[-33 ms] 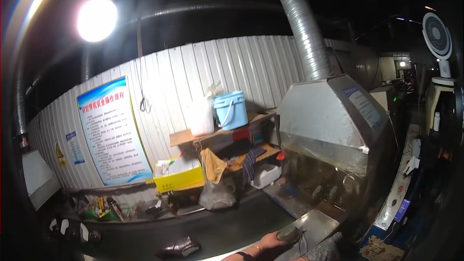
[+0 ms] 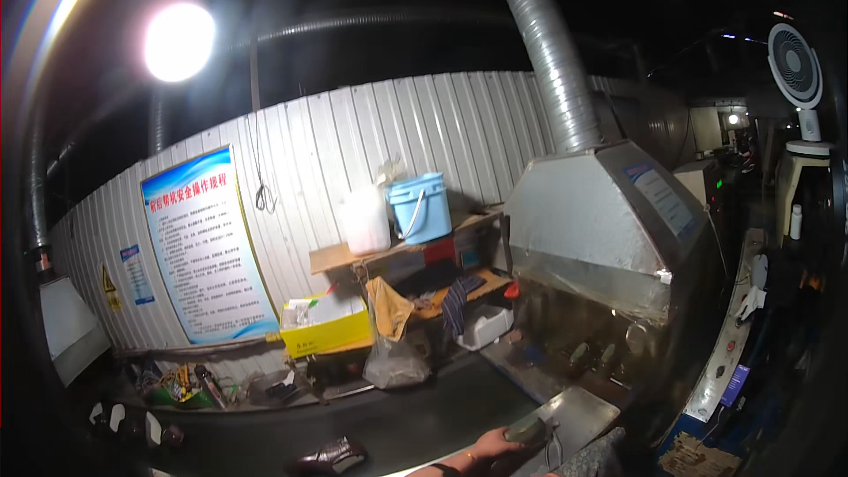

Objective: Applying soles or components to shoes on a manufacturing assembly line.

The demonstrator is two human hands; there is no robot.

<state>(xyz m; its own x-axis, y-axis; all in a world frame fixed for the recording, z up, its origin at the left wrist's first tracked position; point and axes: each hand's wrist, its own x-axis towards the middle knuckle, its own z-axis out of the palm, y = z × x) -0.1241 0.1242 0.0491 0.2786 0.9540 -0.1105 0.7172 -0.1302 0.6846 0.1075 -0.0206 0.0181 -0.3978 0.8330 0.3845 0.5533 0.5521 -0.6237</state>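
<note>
Down at the bottom edge of the view, one hand (image 2: 488,447) of the person reaches in from below, and its fingers are closed over a dark rounded object (image 2: 528,430), maybe a shoe sole or a shoe part; I cannot tell exactly what it is. I also cannot tell if this is the left or the right hand, because only the wrist and a little of the forearm show. The other hand is not visible. The dark object rests at the near edge of a flat metal plate (image 2: 579,411), which stands in front of a big metal hood machine (image 2: 601,230). A ribbed silver duct (image 2: 543,44) goes up from the top of this hood. Left of the hand, a dark shiny shoe (image 2: 329,457) lies on the black conveyor belt (image 2: 415,420), near the hand but apart from it.

Behind the belt is a corrugated white wall (image 2: 353,150) with a large blue-bordered poster (image 2: 203,252). On a wooden shelf (image 2: 353,254) stand a blue bucket (image 2: 420,206) and a white canister (image 2: 365,221), just beside each other. Below the shelf sits a yellow box (image 2: 329,329). A bright round lamp (image 2: 179,41) shines at upper left, and a white fan (image 2: 793,66) stands at far right.
</note>
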